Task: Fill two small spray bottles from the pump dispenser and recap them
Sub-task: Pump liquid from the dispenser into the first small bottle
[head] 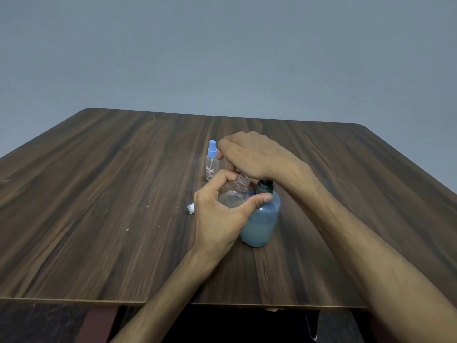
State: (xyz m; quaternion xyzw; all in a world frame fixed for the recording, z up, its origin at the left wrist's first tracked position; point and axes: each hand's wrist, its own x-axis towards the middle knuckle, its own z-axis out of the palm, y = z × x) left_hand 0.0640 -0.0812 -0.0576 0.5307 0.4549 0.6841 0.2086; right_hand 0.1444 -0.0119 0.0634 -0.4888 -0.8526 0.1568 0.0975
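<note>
Your dark wood-grain surface [99, 194] carries everything here, with a plain grey wall [222, 45] behind it. The biggest item on it is the pump dispenser [262, 219], a frosted blue bottle partly full of pale liquid, standing upright just to the thumb side of your left hand [217, 219] and touching it. Your right hand [252, 154] lies over the dispenser's dark pump head [264, 186], wrist above it, fingers bent downward toward the open bottle; you cannot tell whether they hold anything, as the palm hides them. Your left hand is wrapped around an uncapped clear spray bottle [235, 194], thumb and fingers curled about its body, its threaded neck tilted up beneath your right palm. A second small spray bottle [212, 160], clear with a blue sprayer cap on, stands upright just beyond your right fingertips. Smallest, a small white cap piece [190, 208] lies on the surface just outside your left hand's knuckles.
</note>
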